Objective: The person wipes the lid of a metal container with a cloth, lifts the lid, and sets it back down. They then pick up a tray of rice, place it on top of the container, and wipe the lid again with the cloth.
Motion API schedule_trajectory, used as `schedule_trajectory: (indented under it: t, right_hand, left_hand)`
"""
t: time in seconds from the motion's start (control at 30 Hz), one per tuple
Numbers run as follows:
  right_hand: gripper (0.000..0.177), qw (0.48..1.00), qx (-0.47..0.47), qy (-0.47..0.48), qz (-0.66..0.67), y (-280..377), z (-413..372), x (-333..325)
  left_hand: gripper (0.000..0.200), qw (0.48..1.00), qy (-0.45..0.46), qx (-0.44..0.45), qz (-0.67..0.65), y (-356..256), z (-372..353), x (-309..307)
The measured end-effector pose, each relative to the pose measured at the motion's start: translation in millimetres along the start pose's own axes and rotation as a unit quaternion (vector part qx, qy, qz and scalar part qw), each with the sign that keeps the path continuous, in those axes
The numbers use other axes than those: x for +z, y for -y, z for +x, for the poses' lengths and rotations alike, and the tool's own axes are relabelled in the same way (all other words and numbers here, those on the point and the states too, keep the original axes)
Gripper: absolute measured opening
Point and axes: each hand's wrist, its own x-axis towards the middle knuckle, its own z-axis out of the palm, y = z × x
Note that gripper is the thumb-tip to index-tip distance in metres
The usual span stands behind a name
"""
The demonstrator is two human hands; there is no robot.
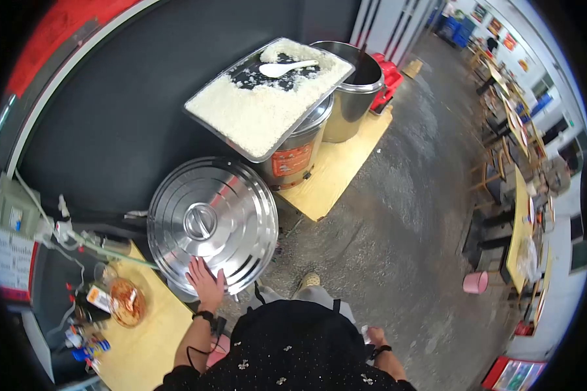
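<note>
The left hand [205,283] lies flat on the near edge of the big steel lid [212,225], which covers a pot beside the counter [147,342]. Its fingers [194,267] are slightly spread and point at the knob [201,221] just beyond. The right hand [375,337] hangs by the hip, well apart, and I cannot tell how its fingers are set.

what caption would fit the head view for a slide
Left hand flat on a large steel lid, rice tray with white spoon behind, right hand by the hip
</note>
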Motion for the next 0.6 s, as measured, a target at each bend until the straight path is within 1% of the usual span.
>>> schedule_trajectory:
  t: [0.07,0.1,0.13,0.2,0.23,0.27,0.33,0.37,0.43,0.47,0.53,0.57,0.6]
  right_hand:
    - [0.023,0.996,-0.067,-0.004,-0.056,28,10,-30]
    - [0.023,0.994,-0.077,0.009,-0.075,40,22,-45]
    - [0.027,0.996,-0.091,0.009,-0.021,53,36,-53]
    - [0.035,0.99,-0.107,0.004,0.094,70,52,-68]
    - [0.038,0.988,-0.133,-0.004,0.077,83,56,-78]
    - [0.038,0.988,-0.139,0.003,0.064,98,60,-83]
    - [0.03,0.987,-0.146,0.0,0.071,124,70,-91]
    - [0.03,0.987,-0.15,0.006,0.06,132,78,-95]
    - [0.029,0.989,-0.131,0.013,0.074,143,99,-95]
    - [0.029,0.989,-0.134,0.02,0.063,153,103,-96]
    - [0.027,0.987,-0.129,0.09,0.039,171,110,-102]
    - [0.024,0.986,-0.129,0.084,0.057,163,140,-101]
    - [0.024,0.986,-0.133,0.086,0.051,172,154,-104]
  left_hand:
    - [0.086,0.996,-0.027,-0.079,-0.022,-22,3,12]
    - [0.089,0.991,-0.035,-0.124,-0.033,-31,5,20]
    - [0.091,0.984,-0.045,-0.165,-0.043,-40,11,26]
    - [0.102,0.974,-0.037,-0.222,-0.017,-56,17,38]
    - [0.111,0.972,-0.021,-0.234,-0.008,-63,20,38]
    - [0.114,0.971,-0.012,-0.237,0.013,-68,21,37]
    - [0.115,0.971,-0.005,-0.24,0.022,-74,22,33]
    - [0.115,0.967,-0.007,-0.252,0.023,-75,21,35]
    - [0.113,0.971,-0.009,-0.235,0.047,-70,22,38]
    - [0.113,0.967,-0.01,-0.249,0.049,-73,24,34]
    - [0.114,0.972,-0.017,-0.228,0.058,-78,23,30]
    - [0.113,0.973,-0.04,-0.216,0.066,-78,23,32]
    - [0.113,0.972,-0.043,-0.222,0.064,-77,23,33]
